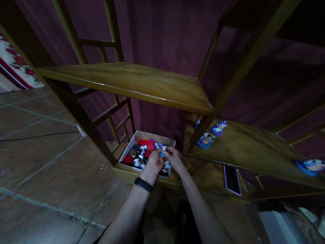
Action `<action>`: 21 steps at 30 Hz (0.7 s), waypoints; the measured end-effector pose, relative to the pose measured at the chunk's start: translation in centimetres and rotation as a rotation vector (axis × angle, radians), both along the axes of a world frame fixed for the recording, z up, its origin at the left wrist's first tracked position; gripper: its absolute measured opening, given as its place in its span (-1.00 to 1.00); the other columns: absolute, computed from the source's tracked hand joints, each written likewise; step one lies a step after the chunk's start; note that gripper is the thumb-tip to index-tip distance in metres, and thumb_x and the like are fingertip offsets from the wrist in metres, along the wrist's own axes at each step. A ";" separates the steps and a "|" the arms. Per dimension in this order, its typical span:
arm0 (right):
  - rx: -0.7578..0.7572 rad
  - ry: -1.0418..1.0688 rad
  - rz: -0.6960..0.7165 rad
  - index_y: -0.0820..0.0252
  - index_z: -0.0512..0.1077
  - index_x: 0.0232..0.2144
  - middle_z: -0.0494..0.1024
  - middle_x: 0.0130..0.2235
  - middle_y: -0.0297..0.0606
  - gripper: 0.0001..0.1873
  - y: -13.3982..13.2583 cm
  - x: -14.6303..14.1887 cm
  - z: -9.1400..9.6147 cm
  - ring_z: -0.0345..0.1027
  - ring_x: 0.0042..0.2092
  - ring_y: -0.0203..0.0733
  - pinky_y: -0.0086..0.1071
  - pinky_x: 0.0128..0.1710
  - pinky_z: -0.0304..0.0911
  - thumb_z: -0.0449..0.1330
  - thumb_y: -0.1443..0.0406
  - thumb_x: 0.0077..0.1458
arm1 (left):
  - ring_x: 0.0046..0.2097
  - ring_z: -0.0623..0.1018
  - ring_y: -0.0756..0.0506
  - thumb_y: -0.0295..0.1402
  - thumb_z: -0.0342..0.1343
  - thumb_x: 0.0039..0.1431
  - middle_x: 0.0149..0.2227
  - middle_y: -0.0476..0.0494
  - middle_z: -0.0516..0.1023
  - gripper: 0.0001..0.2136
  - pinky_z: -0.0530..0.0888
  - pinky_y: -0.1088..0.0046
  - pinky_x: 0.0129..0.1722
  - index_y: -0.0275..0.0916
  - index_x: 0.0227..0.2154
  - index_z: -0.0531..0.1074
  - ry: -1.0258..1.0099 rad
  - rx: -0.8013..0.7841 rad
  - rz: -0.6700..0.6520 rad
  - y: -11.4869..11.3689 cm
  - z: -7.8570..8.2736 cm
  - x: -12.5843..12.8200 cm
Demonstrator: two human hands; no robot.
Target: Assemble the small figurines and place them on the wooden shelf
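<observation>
Only the head view to go on here, and it's pretty dim. Both hands are in on one small figurine (162,154): the right hand (173,156) has it pinched between thumb and fingers, and the left hand (156,160) looks closed on it too, though its fingertips are partly hidden. It's held over the right half of an open box (166,137), nearer the back right corner than the front left one. The box sits on the low shelf (125,173), close to its front edge, with red, black, white and purple pieces (138,162) jumbled inside.

Handling-wise, I'd guess light and fairly stiff, maybe plastic or resin, with a smooth finish that could slip. Can't confirm the material from this. The little sticking-out bits would be my worry for snapping, so I'd grab the blue base or the thick of the body and go easy.

Over on the shelf to the right, a purple figure (218,128) and a blue-based one (205,140) are near the left end.
</observation>
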State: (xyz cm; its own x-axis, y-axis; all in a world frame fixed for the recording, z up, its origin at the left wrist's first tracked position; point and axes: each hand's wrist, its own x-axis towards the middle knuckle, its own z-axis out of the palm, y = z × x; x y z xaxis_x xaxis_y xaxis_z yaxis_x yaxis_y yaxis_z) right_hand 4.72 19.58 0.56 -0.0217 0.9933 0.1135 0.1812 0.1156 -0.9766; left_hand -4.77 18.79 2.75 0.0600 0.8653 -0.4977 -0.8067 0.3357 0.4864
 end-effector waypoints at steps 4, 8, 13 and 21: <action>-0.073 0.104 0.015 0.13 0.44 -0.36 0.50 -0.33 -0.35 -0.80 0.4 0.2 -0.4 0.34 -0.27 -0.22 -0.36 -0.22 0.24 0.15 0.26 -0.13 | -0.52 0.45 0.05 -0.46 0.03 0.06 -0.54 -0.07 0.44 -0.97 0.45 0.52 -0.47 -0.31 -0.44 0.35 0.180 -0.056 -0.084 -0.5 0.4 -1.0; -0.011 0.072 0.031 0.16 0.46 -0.41 0.47 -0.35 -0.35 -0.83 0.6 0.4 -0.1 0.32 -0.29 -0.23 -0.38 -0.24 0.22 0.16 0.27 -0.15 | -0.54 0.46 0.05 -0.49 0.14 -0.03 -0.56 -0.08 0.47 -0.95 0.45 0.54 -0.49 -0.34 -0.51 0.37 0.289 0.009 -0.066 -0.8 0.8 -2.0; 0.076 -0.060 0.106 0.20 0.46 -0.52 0.36 -0.44 -0.38 -0.92 0.6 0.4 0.4 0.25 -0.34 -0.28 -0.43 -0.30 0.18 0.18 0.32 -0.16 | -0.57 0.45 0.05 -0.56 0.19 -0.11 -0.61 -0.08 0.46 -0.92 0.44 0.55 -0.53 -0.37 -0.56 0.38 0.311 0.009 -0.066 -0.9 0.7 -2.8; 0.123 -0.126 0.251 0.19 0.46 -0.53 0.35 -0.43 -0.35 -0.96 0.3 0.3 1.3 0.23 -0.34 -0.28 -0.46 -0.32 0.15 0.19 0.37 -0.15 | -0.61 0.43 0.05 -0.62 0.17 -0.14 -0.64 -0.05 0.44 -0.92 0.42 0.54 -0.57 -0.37 -0.54 0.41 0.325 -0.068 -0.093 -1.2 0.4 -4.1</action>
State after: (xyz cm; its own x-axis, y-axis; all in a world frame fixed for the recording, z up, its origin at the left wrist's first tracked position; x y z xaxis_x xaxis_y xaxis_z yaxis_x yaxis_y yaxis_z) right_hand 4.99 19.83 1.82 -0.2860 0.9342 0.2132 0.2514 0.2878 -0.9241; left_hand -8.87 17.64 3.17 -0.0336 0.8280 -0.5598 -0.5777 0.4410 0.6869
